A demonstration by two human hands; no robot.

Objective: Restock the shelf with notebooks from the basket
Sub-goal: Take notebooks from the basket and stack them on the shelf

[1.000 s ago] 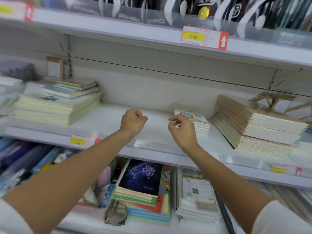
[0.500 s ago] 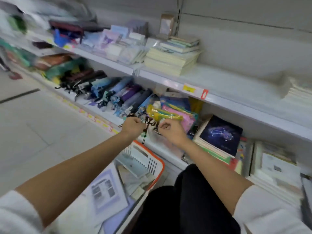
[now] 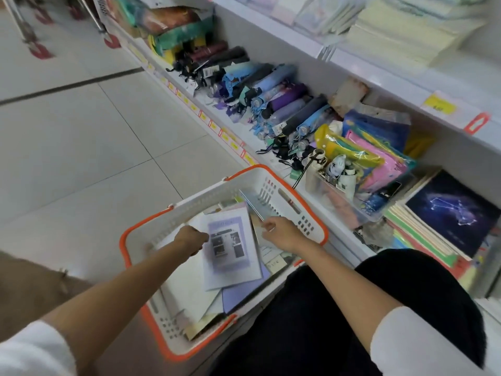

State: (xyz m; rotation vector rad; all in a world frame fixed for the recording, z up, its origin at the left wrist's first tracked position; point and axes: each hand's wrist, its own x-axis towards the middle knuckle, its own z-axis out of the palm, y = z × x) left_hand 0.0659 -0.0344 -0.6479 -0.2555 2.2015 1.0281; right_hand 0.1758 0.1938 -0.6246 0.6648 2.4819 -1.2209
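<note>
A white basket with an orange rim [image 3: 273, 180] stands on the floor below me, filled with several notebooks and papers. On top lies a lavender-covered notebook [image 3: 230, 251]. My left hand [image 3: 191, 238] has its fingers curled over that notebook's left edge. My right hand [image 3: 282, 233] pinches the lower end of a thin grey-blue notebook [image 3: 252, 204] that leans against the basket's far wall. Pale notebook stacks [image 3: 401, 36] sit on the upper shelf at the top right, blurred.
The lower shelf holds a row of folded umbrellas [image 3: 271, 99], colourful plastic pouches [image 3: 374, 161] and a dark constellation-cover notebook stack [image 3: 458, 213]. My black-clad knee [image 3: 406, 289] is beside the basket. Tiled floor [image 3: 81, 137] spreads to the left.
My view dropped from the notebook shelf down to the basket. Both hands came down from shelf height into the basket and now close on notebooks there.
</note>
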